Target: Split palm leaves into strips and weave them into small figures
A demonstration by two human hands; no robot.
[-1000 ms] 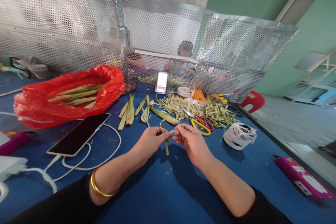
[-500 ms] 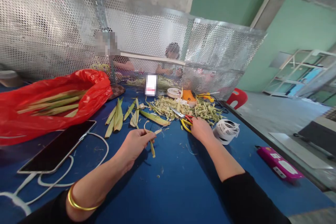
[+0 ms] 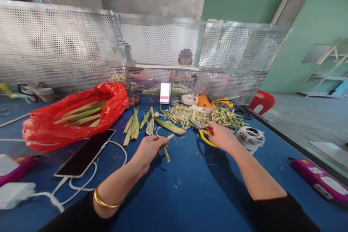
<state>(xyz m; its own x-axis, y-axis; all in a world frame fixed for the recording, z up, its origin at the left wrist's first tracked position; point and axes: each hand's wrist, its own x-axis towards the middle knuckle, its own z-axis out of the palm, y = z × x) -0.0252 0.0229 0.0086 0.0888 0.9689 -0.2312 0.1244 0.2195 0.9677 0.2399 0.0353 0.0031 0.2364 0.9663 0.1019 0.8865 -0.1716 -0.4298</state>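
My left hand (image 3: 148, 149) pinches a thin green leaf strip (image 3: 166, 153) that curls and hangs down over the blue table (image 3: 187, 195). My right hand (image 3: 223, 138) is closed around the yellow and red handles of the scissors (image 3: 204, 130), whose blades point back toward a heap of leaf trimmings (image 3: 206, 115). Several cut green leaf pieces (image 3: 133, 123) lie just beyond my left hand.
A red plastic bag (image 3: 76, 116) of long leaves lies at the left, with a phone (image 3: 85, 153) on a white cable in front of it. A white string roll (image 3: 250, 138) sits right of the scissors; a pink case (image 3: 318, 182) at far right. People sit behind the perforated metal screen (image 3: 152, 47).
My right hand let go of the leaf strip, reached right to the scissors and closed on their handles. My left hand kept the strip.
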